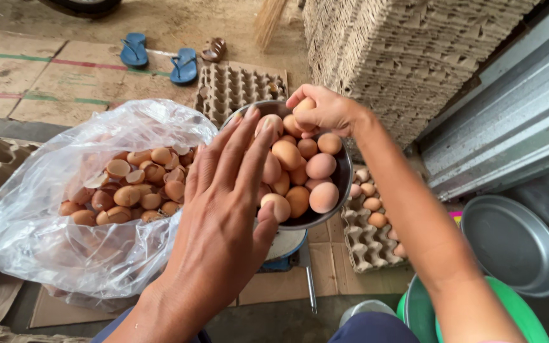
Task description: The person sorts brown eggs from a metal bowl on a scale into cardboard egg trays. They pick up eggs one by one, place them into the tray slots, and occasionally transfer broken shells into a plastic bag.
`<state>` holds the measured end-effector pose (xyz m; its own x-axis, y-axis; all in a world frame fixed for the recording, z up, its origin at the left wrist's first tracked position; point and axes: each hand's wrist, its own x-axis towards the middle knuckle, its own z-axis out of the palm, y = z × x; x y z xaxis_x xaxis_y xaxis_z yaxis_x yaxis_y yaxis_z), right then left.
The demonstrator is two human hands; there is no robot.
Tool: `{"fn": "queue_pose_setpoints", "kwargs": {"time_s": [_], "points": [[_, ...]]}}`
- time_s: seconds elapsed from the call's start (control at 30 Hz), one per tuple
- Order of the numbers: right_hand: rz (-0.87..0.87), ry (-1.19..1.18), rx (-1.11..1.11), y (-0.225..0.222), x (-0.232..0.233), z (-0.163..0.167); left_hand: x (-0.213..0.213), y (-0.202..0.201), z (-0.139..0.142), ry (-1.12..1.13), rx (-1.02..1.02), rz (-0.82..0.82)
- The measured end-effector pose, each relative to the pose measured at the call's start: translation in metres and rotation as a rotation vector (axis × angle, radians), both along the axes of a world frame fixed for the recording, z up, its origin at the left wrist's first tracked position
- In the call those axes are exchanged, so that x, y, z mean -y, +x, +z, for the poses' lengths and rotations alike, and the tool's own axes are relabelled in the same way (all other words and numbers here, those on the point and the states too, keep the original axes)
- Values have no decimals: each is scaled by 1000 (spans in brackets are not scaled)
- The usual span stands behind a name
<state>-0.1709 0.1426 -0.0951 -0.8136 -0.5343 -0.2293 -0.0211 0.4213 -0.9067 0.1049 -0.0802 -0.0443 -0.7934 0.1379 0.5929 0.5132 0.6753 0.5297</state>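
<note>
L hand (227,190) wide over metal bowl (343,174) | R hand (322,109) grips egg (304,105) | clear shell bag (52,216) left

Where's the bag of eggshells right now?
Head view, left side: the clear plastic bag of eggshells sits open on the cardboard floor, just left of the metal bowl of eggs, beside the left hand.

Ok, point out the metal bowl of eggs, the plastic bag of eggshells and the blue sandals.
metal bowl (344,173): head view, on its bare right rim.
plastic bag (46,209): head view, on its clear left side.
blue sandals (135,49): head view, on the left sandal's sole.
</note>
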Motion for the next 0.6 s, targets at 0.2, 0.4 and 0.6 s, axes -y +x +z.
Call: {"fn": "queue_pose_setpoints", "kwargs": {"time_s": [0.2,0.4,0.6], "points": [[56,645,-598,26,8,0,-15,4,4,-32,-25,-39],[-3,660,-508,40,10,2,-25,5,2,-109,-3,-26],[-264,16,-551,41,-129,-13,-27,4,-3,-148,9,-36]]}}
